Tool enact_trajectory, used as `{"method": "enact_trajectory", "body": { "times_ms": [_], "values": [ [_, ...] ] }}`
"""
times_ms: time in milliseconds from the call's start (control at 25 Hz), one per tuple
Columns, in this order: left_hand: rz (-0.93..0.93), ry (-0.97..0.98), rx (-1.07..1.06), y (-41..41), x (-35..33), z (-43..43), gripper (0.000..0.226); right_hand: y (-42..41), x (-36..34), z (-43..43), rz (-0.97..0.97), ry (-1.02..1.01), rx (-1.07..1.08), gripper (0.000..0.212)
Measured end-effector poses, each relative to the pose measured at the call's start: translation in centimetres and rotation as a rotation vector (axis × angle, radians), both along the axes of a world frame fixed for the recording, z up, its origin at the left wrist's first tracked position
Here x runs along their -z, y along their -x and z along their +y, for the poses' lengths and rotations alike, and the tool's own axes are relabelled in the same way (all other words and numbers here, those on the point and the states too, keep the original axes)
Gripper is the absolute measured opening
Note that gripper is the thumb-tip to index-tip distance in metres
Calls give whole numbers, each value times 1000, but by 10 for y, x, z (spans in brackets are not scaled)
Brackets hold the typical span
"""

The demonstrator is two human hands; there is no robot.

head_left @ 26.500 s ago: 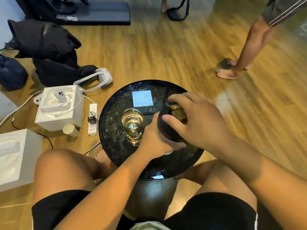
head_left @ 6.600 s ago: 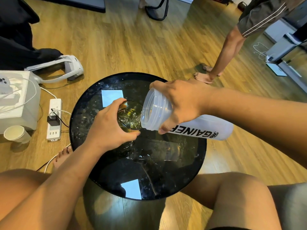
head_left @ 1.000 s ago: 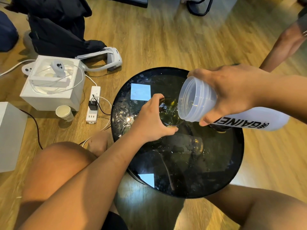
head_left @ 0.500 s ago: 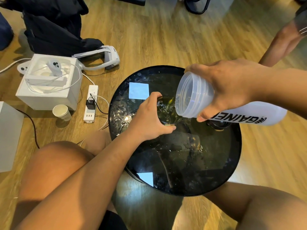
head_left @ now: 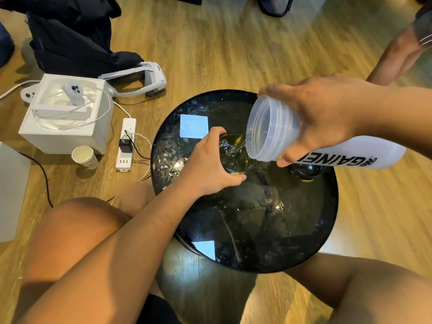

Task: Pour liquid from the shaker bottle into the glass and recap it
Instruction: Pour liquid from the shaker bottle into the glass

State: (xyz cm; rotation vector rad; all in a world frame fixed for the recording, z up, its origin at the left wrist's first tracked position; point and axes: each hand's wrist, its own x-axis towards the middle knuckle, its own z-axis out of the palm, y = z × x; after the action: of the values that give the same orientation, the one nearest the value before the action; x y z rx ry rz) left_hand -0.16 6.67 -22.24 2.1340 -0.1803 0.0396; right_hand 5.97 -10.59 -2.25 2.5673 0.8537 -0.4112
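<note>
A translucent white shaker bottle (head_left: pixel 275 129) with black lettering lies nearly level in the air, its open mouth over the glass (head_left: pixel 236 155). My right hand (head_left: pixel 320 118) grips the bottle near its mouth. The glass stands on the round black table (head_left: pixel 257 230) and holds yellowish liquid. My left hand (head_left: pixel 208 167) wraps around the glass from the left side. The black cap (head_left: pixel 304 171) lies on the table under the bottle, partly hidden by it.
A white box (head_left: pixel 65 113), a paper cup (head_left: pixel 84 157), a power strip (head_left: pixel 126 141) and a white headset (head_left: pixel 140 83) lie on the wooden floor to the left. Another person's leg (head_left: pixel 402 52) is at the top right. My knees flank the table.
Since a second ago the bottle and both hands have held almost the same pose. The view has shifted slightly.
</note>
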Motion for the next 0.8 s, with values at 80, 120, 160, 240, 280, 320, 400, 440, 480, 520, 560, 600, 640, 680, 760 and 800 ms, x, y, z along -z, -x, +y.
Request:
{"method": "enact_trajectory", "body": {
  "times_ms": [80,120,160,240,280,320,400,440,480,520,560,600,640,680,760,800],
  "values": [
    [-5,8,-2,0,1,-1,100,0,0,0,-2,3,-5,125],
    [-7,11,-1,0,1,-1,99,-1,-1,0,-4,6,-8,125],
    [-9,14,0,0,1,-1,99,-1,-1,0,-5,7,-12,125],
    [-13,19,2,0,1,0,99,-2,-2,0,-2,3,-21,123],
    [-14,19,2,0,1,0,99,-3,-2,0,-1,-2,-25,123],
    [-14,16,1,0,1,0,99,-3,-2,0,-2,-5,-28,123],
    [-11,10,2,0,1,0,100,-3,-2,0,-2,-2,-30,122],
    [-9,10,4,0,1,0,100,-3,-2,0,-1,-1,-30,122],
    [-5,11,6,0,1,0,100,-3,-2,0,2,0,-28,122],
    [-1,11,5,0,0,0,100,-2,-2,0,6,0,-27,121],
    [1,11,4,0,0,0,100,-2,-3,1,10,0,-25,121],
    [3,12,2,0,0,0,100,-1,-3,1,13,2,-23,121],
    [4,13,1,0,0,0,100,-1,-4,1,15,4,-20,121],
    [5,14,0,0,0,0,100,-1,-4,1,16,7,-19,121],
    [5,14,-1,0,0,0,100,-1,-4,2,13,5,-20,121],
    [5,12,-1,0,0,0,100,-1,-3,2,12,1,-21,121]
  ]
}}
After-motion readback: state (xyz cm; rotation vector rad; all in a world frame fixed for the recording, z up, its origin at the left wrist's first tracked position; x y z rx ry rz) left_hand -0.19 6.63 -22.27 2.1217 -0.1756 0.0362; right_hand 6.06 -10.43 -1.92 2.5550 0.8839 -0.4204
